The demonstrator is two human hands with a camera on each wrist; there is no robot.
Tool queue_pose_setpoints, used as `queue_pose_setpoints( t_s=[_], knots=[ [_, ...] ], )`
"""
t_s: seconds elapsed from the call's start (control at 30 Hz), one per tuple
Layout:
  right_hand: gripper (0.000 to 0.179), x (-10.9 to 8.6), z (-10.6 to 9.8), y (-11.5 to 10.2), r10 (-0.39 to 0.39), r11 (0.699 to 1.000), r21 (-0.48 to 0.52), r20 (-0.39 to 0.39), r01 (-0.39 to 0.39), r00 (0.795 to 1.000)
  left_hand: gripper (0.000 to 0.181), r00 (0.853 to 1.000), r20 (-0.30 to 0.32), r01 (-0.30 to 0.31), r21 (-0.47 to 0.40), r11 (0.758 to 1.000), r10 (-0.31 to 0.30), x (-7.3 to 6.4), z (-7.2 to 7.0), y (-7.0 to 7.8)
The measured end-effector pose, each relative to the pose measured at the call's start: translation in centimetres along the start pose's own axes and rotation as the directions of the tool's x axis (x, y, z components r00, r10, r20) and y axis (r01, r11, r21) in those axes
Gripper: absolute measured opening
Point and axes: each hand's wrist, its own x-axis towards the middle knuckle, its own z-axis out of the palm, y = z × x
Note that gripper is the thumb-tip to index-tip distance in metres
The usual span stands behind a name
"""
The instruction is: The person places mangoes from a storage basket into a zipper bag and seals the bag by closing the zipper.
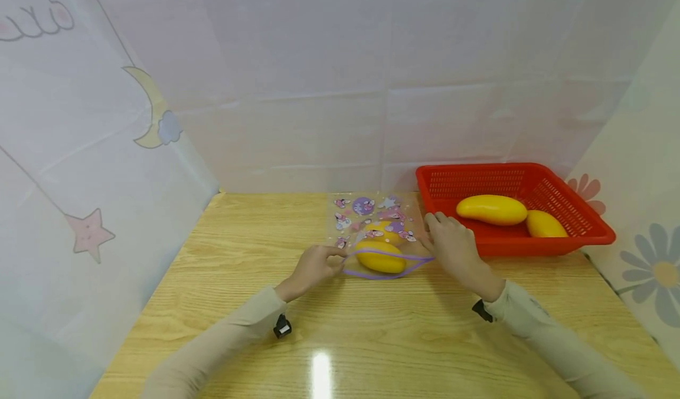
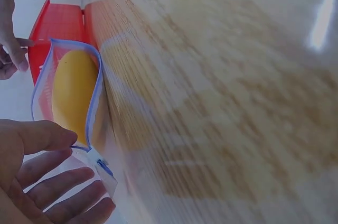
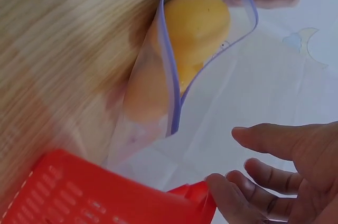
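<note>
A clear zip bag (image 1: 345,225) printed with purple and pink figures lies on the table, its purple-edged mouth gaping toward me. Inside sits a yellow mango (image 1: 380,258), with more yellow fruit behind it. At the mouth's left corner, by the slider (image 2: 104,167), my left hand (image 1: 317,267) pinches the edge between thumb and forefinger. My right hand (image 1: 455,248) is at the bag's right side, beside the red basket (image 1: 531,247). In the right wrist view, its fingers (image 3: 272,182) are spread apart from the bag, one overlapping the basket's corner in the image.
Two more yellow mangoes, one long (image 1: 491,209) and one partly hidden (image 1: 546,225), lie in the red basket at the back right. Printed cloth (image 1: 297,133) hangs behind and beside the wooden table (image 1: 372,340).
</note>
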Motion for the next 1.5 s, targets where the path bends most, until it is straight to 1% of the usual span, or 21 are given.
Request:
queue_pose_setpoints(
  t_s=[0.13,0.23,0.43,0.6,0.67,0.73,0.83,1.0,1.1,1.23,1.37,1.43,1.5],
  knots=[
    [0.029,0.1,-0.5,0.7,0.024,0.999,0.027,0.001,-0.024,1.0,0.023,1.0,0.004,0.013,0.012,1.0,-0.013,-0.3,-0.1,0.0],
    [0.028,0.2,-0.8,1.2,0.034,0.999,0.04,-0.005,-0.034,0.999,0.018,1.0,-0.011,0.005,0.023,1.0,-0.005,-0.3,0.0,0.0],
    [0.029,0.4,-1.0,2.6,0.046,0.999,0.026,-0.029,-0.045,0.999,0.017,0.997,-0.076,-0.019,0.022,1.0,0.021,-0.2,0.3,-0.1],
    [0.027,0.6,-1.2,3.7,0.057,0.998,0.021,-0.048,-0.056,0.997,0.019,0.99,-0.125,-0.059,0.006,0.998,0.06,-0.1,0.6,-0.1],
    [0.026,0.6,-1.2,4.1,0.063,0.998,0.021,-0.053,-0.062,0.997,0.02,0.988,-0.141,-0.061,-0.002,0.998,0.06,-0.1,0.6,-0.1],
    [0.025,0.7,-1.2,4.5,0.068,0.997,0.026,-0.056,-0.066,0.996,0.021,0.987,-0.156,-0.05,-0.01,0.999,0.048,-0.1,0.6,-0.2],
    [0.024,0.8,-1.1,5.3,0.074,0.997,0.03,-0.056,-0.073,0.996,0.023,0.986,-0.167,-0.031,-0.072,0.997,0.019,0.0,0.7,-0.1],
    [0.022,0.9,-0.9,6.7,0.093,0.995,0.03,-0.037,-0.092,0.995,0.023,0.981,-0.196,-0.04,-0.199,0.979,0.001,0.2,0.8,0.1],
    [0.02,0.9,-0.9,7.5,0.122,0.992,0.036,-0.006,-0.122,0.993,0.023,0.978,-0.208,-0.04,-0.241,0.97,-0.011,0.2,0.8,0.1],
    [0.02,0.8,-0.8,8.3,0.147,0.989,0.031,0.013,-0.147,0.989,0.024,0.977,-0.21,-0.014,-0.275,0.961,-0.046,0.2,0.8,0.1],
    [0.019,0.8,-0.7,9.1,0.156,0.988,0.018,0.017,-0.156,0.988,0.024,0.98,-0.18,0.019,-0.356,0.934,-0.089,0.2,0.6,0.4],
    [0.019,0.9,-0.7,9.4,0.166,0.986,0.014,0.035,-0.166,0.986,0.025,0.981,-0.16,0.033,-0.401,0.916,-0.105,0.2,0.6,0.5],
    [0.018,1.0,-0.6,9.8,0.18,0.984,0.01,0.053,-0.18,0.982,0.026,0.983,-0.146,0.041,-0.427,0.903,-0.113,0.2,0.6,0.6]
  ],
)
